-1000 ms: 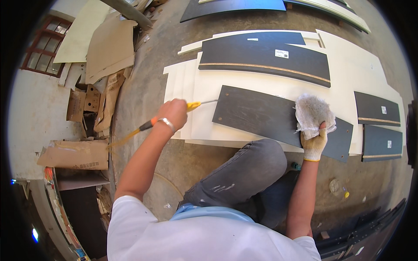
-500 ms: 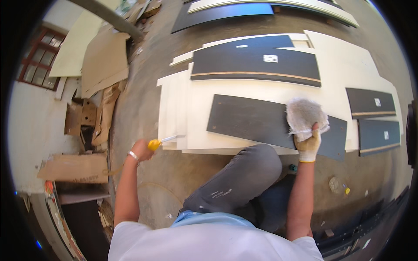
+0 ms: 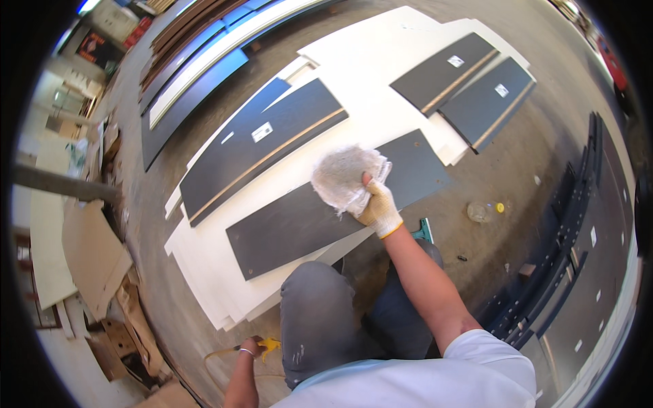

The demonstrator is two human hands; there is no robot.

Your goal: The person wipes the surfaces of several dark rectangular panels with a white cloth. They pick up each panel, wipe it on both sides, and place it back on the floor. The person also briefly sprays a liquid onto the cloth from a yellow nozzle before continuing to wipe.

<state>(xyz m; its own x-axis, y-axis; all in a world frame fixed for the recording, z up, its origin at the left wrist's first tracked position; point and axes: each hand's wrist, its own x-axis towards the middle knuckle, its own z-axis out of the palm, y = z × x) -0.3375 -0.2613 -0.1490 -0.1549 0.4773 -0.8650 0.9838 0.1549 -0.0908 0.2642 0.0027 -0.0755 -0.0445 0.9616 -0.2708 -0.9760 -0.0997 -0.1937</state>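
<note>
My right hand, in a pale knit glove with a yellow cuff edge, grips a thick greyish-white cloth pad. The pad is over the middle of a long dark board; I cannot tell whether it touches. The board lies aslant on white panels and has small holes near its ends. Low beside my left knee, my bare left hand is closed around a yellow air blow gun, with a thin hose trailing from it. Its nozzle is not clearly visible.
More dark boards with pale strips lie on the white panels at left and right. A green tool is by my right knee, near a clear bottle. Dark panels stand at right; cardboard leans at left.
My view has swung to the right. My left hand has lowered to beside my knee with the blow gun. My right hand still holds the cloth pad over the same board.
</note>
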